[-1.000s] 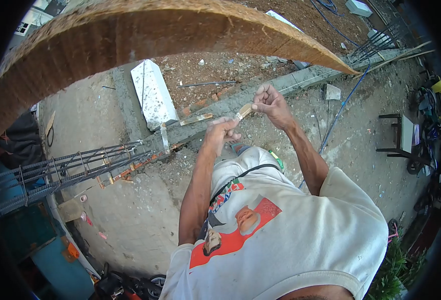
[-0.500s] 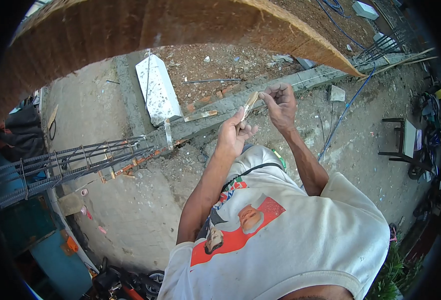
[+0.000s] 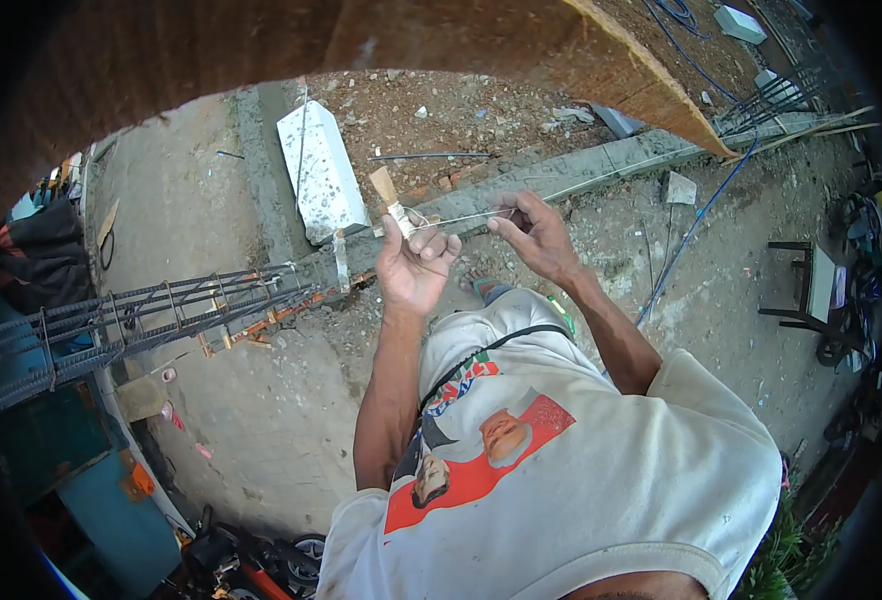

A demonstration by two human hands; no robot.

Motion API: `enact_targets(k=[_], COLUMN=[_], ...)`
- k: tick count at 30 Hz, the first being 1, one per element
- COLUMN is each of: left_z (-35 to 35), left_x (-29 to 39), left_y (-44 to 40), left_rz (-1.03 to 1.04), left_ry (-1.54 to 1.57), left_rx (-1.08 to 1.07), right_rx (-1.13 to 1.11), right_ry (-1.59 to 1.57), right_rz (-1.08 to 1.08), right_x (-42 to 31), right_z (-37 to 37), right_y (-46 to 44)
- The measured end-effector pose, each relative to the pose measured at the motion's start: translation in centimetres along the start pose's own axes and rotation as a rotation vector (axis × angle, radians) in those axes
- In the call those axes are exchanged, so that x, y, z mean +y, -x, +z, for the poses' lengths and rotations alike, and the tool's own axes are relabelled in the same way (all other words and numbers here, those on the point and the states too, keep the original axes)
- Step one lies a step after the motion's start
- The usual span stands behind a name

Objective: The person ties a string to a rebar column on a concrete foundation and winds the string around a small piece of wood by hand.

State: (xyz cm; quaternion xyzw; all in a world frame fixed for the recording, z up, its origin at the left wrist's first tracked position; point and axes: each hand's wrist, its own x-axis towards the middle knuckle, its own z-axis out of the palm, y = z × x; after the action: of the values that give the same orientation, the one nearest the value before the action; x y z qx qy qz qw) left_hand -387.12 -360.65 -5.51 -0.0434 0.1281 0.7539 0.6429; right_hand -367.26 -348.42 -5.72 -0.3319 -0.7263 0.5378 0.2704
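Note:
My left hand [image 3: 416, 268] is closed around a small wooden stick [image 3: 385, 187] wound with whitish string [image 3: 398, 216]; the stick tilts up and to the left. Between the two hands runs a length of the string, stretched nearly straight. My right hand [image 3: 536, 240] pinches it between thumb and fingers, a short way to the right. Both hands are held in front of my waist, above a low concrete beam [image 3: 561, 177].
A white block [image 3: 321, 170] lies beyond the beam. At left, a rebar cage [image 3: 141, 320] extends toward the beam. Overhead, a wooden board [image 3: 261, 50] crosses the view. A blue hose [image 3: 706, 205] and a chair [image 3: 811, 285] are at right, and a motorcycle [image 3: 251, 565] stands at lower left.
My left hand has moved left with the stick and turned palm up. My right hand has shifted slightly left and down, away from the stick, with string now stretched between the hands.

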Motion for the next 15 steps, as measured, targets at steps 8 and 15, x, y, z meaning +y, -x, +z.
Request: enact_targets(k=[8,15], left_z=[0.4,-1.3], left_x=[0.5,0.6], left_y=[1.9,2.2], left_rz=[0.014,-0.032], left_ry=[-0.284,-0.458], left_rx=[0.109,0.019], right_rx=[-0.156,-0.17], right_ry=[-0.314,-0.468], right_rz=[0.142,0.365], right_x=[-2.7,-2.4], right_z=[5.4,5.0], right_y=[-1.8,-2.9])
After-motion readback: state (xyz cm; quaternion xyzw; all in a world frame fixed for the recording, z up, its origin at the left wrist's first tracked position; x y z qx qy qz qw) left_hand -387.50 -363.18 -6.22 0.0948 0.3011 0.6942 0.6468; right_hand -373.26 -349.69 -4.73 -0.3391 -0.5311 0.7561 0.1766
